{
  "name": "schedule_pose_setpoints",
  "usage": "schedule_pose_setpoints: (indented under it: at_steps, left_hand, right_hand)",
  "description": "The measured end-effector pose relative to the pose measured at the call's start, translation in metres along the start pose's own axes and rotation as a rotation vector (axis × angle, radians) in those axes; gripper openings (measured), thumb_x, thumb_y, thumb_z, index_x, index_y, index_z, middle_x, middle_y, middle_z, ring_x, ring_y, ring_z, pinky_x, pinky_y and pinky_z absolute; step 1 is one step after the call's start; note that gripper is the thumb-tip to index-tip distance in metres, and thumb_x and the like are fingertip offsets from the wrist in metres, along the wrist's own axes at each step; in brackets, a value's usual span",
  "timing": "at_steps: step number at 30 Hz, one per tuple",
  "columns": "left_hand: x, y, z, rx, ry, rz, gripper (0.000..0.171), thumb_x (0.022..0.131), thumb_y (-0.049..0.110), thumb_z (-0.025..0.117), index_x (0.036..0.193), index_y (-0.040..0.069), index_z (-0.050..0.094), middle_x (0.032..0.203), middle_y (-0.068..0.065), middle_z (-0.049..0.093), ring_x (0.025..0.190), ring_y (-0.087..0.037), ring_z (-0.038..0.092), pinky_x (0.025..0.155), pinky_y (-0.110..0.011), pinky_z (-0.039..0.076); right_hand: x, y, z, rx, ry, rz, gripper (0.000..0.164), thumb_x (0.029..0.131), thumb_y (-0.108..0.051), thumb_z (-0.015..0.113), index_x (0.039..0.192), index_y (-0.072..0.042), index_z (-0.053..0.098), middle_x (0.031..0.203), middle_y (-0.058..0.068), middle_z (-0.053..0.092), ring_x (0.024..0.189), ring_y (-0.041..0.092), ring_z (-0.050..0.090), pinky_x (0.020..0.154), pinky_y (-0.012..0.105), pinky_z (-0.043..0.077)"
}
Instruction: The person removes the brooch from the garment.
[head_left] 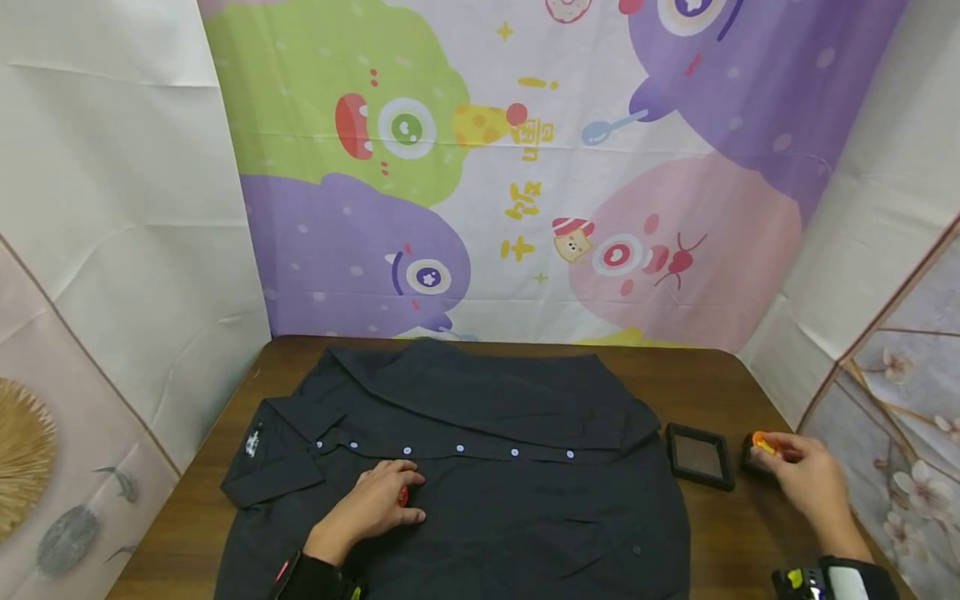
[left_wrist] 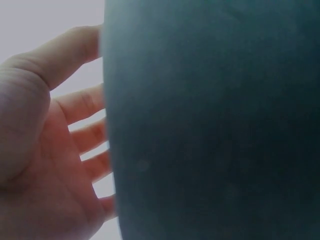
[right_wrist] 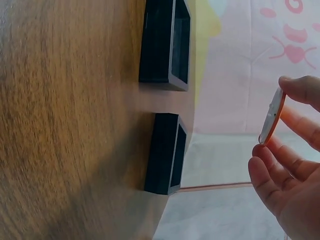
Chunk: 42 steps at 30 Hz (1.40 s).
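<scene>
A dark button-up shirt (head_left: 480,517) lies spread on the table, a row of pale buttons running across it. Over its front is my left hand (head_left: 375,500), a small red thing (head_left: 402,497) showing between thumb and index finger. In the left wrist view a dark blurred surface (left_wrist: 215,120) hides the fingertips of that hand. My right hand (head_left: 813,479) pinches a thin round orange-and-yellow badge (head_left: 762,442) above the right-hand black tray. From the right wrist the badge (right_wrist: 272,116) appears nearly edge-on, with its pale flat side turned left.
Two small black trays stand to the right of the shirt: one (head_left: 700,483) beside its edge, another (right_wrist: 162,155) farther right, partly hidden by my right hand in the head view. The brown wooden table (head_left: 731,550) ends at a cartoon cloth (head_left: 495,308) behind.
</scene>
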<state>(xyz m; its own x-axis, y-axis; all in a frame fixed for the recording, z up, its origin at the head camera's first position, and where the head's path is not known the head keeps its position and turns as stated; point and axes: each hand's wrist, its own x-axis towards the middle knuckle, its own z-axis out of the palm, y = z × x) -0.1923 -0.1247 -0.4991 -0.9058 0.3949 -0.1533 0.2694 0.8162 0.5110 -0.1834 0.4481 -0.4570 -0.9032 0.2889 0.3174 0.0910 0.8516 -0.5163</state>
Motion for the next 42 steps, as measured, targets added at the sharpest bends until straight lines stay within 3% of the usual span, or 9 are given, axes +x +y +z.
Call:
schedule_pose_setpoints:
  at_steps: [3,8,14,17,27,42]
  left_hand:
    - [0.000,0.000,0.000,0.005,0.002,0.001,0.046,0.079,0.030,0.080,0.117,0.008,0.068,0.132,-0.014,0.058,0.128,-0.037,0.048,0.101,-0.063,0.036]
    - [0.001,-0.001,-0.001,0.017,0.004,0.000,0.046,0.078,0.030,0.080,0.117,0.008,0.068,0.132,-0.013,0.058,0.127,-0.037,0.048,0.101,-0.062,0.036]
    - [0.001,0.000,-0.002,0.013,0.006,0.003,0.046,0.079,0.030,0.080,0.117,0.008,0.068,0.133,-0.013,0.058,0.130,-0.036,0.047,0.102,-0.063,0.036]
    - [0.001,0.000,-0.003,0.011,0.007,0.008,0.046,0.079,0.030,0.080,0.117,0.008,0.068,0.133,-0.013,0.058,0.130,-0.036,0.047,0.101,-0.063,0.036]
    - [-0.002,0.000,-0.003,0.008,0.006,-0.006,0.047,0.079,0.031,0.080,0.117,0.007,0.068,0.132,-0.013,0.059,0.130,-0.036,0.048,0.102,-0.062,0.036]
    - [-0.004,-0.001,-0.003,-0.004,0.021,0.020,0.046,0.078,0.029,0.081,0.115,0.005,0.068,0.130,-0.014,0.060,0.128,-0.037,0.049,0.100,-0.064,0.037]
  right_hand:
    - [0.001,0.004,-0.001,-0.008,0.001,0.002,0.037,0.085,-0.023,0.076,0.107,0.006,0.070,0.104,0.031,0.063,0.072,-0.010,0.045,0.056,0.015,0.036]
    - [0.002,0.010,0.000,-0.015,0.016,-0.001,0.034,0.083,-0.019,0.078,0.103,0.007,0.070,0.098,0.030,0.065,0.073,0.005,0.054,0.056,0.015,0.035]
    - [0.002,0.017,0.001,-0.003,0.007,0.011,0.032,0.082,-0.017,0.077,0.102,0.008,0.070,0.094,0.029,0.068,0.065,-0.017,0.038,0.055,0.016,0.036]
    - [0.002,0.020,0.001,-0.004,-0.003,0.021,0.033,0.084,-0.018,0.075,0.102,0.009,0.070,0.091,0.028,0.069,0.063,-0.016,0.037,0.054,0.018,0.036]
    - [0.009,0.024,0.000,-0.050,-0.027,0.121,0.040,0.088,-0.025,0.072,0.105,0.011,0.067,0.097,0.031,0.068,0.071,0.022,0.060,0.054,0.024,0.038]
    - [0.013,0.035,0.005,-0.104,-0.052,0.086,0.038,0.087,-0.025,0.073,0.101,0.010,0.068,0.097,0.029,0.069,0.082,0.045,0.062,0.062,0.041,0.043]
